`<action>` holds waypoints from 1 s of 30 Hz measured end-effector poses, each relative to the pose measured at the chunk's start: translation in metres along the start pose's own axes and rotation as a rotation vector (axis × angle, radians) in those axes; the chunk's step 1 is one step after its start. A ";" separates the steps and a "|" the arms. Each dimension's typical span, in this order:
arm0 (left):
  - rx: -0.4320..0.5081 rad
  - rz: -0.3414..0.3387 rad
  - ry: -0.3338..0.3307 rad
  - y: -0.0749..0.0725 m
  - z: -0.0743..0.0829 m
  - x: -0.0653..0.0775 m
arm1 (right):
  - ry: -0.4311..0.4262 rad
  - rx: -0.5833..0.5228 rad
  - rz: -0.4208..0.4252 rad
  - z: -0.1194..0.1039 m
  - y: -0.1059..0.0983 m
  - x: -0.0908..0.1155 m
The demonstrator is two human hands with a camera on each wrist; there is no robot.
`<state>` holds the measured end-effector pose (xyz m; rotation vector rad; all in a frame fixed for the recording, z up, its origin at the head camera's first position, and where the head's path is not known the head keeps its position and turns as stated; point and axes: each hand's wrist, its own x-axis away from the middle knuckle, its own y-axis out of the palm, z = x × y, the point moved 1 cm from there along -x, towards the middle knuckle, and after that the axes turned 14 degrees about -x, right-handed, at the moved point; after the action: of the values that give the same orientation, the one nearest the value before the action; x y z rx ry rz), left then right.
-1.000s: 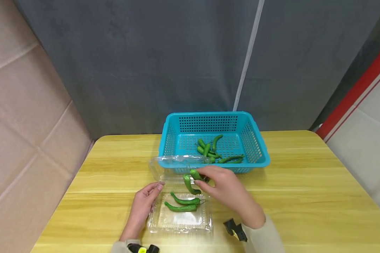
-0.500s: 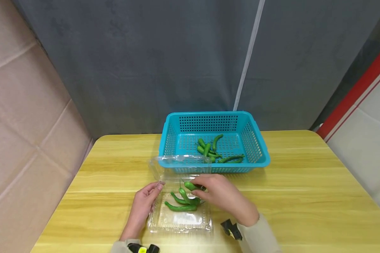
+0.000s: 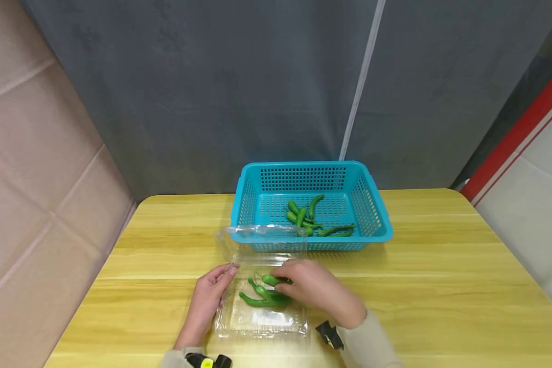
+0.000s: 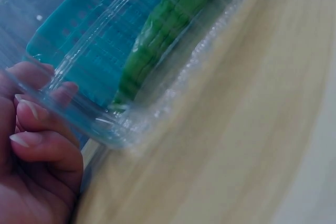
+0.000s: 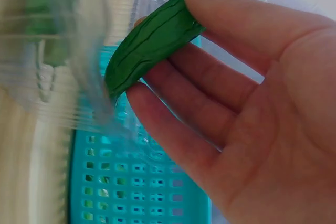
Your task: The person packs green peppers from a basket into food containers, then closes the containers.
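Note:
A clear plastic clamshell box [image 3: 239, 327] lies with its lid [image 3: 225, 245] raised at the back, leaning over the basket's front rim. My left hand [image 3: 209, 296] holds the box's left edge near the hinge, its curled fingers also showing in the left wrist view. Inside the box are several green chili peppers [image 3: 257, 302], lying across its middle. My right hand [image 3: 315, 286] is low over the box's right side and pinches a green chili pepper [image 5: 152, 43] between thumb and fingers, its stem end pointing left in the head view. The right hand covers parts of the peppers beneath.
Behind the box stands a blue perforated basket [image 3: 363, 204] with several more green chili peppers [image 3: 301, 217] in it. The wooden table [image 3: 441, 286] reaches out on both sides. A grey curtain [image 3: 211, 102] hangs behind it.
My right hand has come down and left into the box. One of the two peppers it carried now lies on those in the box; the other is still held. The left hand stays put.

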<state>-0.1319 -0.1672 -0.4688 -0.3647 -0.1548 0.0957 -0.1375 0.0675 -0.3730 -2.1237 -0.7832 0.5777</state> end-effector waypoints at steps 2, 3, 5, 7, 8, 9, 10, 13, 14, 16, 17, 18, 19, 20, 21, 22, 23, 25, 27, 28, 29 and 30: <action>0.000 -0.002 0.000 -0.001 0.003 0.002 | 0.011 -0.006 -0.011 0.001 0.003 -0.001; 0.002 -0.002 -0.001 -0.001 0.003 0.002 | 0.018 -0.012 -0.014 0.001 0.004 -0.001; 0.003 -0.006 -0.003 -0.001 0.005 0.002 | 0.024 -0.020 -0.014 0.003 0.007 -0.002; 0.002 -0.011 -0.004 -0.001 0.006 0.003 | 0.023 -0.032 -0.011 0.005 0.010 -0.002; 0.002 -0.012 -0.003 -0.001 0.007 0.003 | 0.024 -0.040 -0.010 0.005 0.011 -0.002; 0.001 -0.009 0.000 -0.001 0.004 0.001 | 0.023 -0.046 -0.009 0.006 0.012 -0.003; 0.000 -0.009 0.004 -0.001 0.004 0.001 | 0.023 -0.049 -0.009 0.006 0.013 -0.003; -0.004 -0.007 0.015 0.000 0.004 0.001 | 0.024 -0.052 -0.011 0.006 0.016 -0.004; -0.005 -0.005 0.018 0.000 0.004 0.001 | 0.024 -0.051 -0.013 0.006 0.017 -0.005; -0.009 -0.004 0.020 0.000 0.003 0.001 | 0.014 -0.046 -0.014 0.006 0.019 -0.005; -0.012 -0.003 0.019 0.000 0.003 0.001 | 0.010 -0.043 -0.015 0.006 0.020 -0.006; -0.014 -0.002 0.018 0.000 0.002 0.001 | 0.005 -0.037 -0.015 0.006 0.021 -0.006; -0.016 -0.001 0.017 0.000 0.002 0.001 | 0.004 -0.036 -0.017 0.006 0.022 -0.007; -0.017 0.000 0.015 0.000 0.002 0.001 | 0.005 -0.036 -0.021 0.006 0.023 -0.007; -0.017 0.001 0.013 0.000 0.001 0.001 | 0.002 -0.030 -0.021 0.006 0.024 -0.007; -0.016 0.002 0.012 0.000 0.001 0.001 | -0.001 -0.024 -0.021 0.006 0.025 -0.008; -0.015 0.003 0.010 0.000 0.001 0.001 | -0.002 -0.019 -0.023 0.006 0.026 -0.008; -0.014 0.004 0.009 0.000 0.001 0.001 | -0.008 -0.010 -0.024 0.006 0.028 -0.009; -0.012 0.003 0.008 0.000 0.001 0.001 | -0.019 0.001 -0.024 0.007 0.030 -0.010; -0.010 0.004 0.008 0.001 0.002 0.001 | -0.021 0.007 -0.026 0.006 0.030 -0.010; -0.008 0.003 0.010 0.001 0.002 0.001 | -0.024 0.014 -0.028 0.007 0.031 -0.010; -0.005 0.003 0.010 0.001 0.002 0.001 | -0.025 0.019 -0.028 0.007 0.032 -0.010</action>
<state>-0.1312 -0.1658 -0.4673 -0.3707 -0.1447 0.0963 -0.1378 0.0479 -0.4010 -2.0883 -0.8172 0.5954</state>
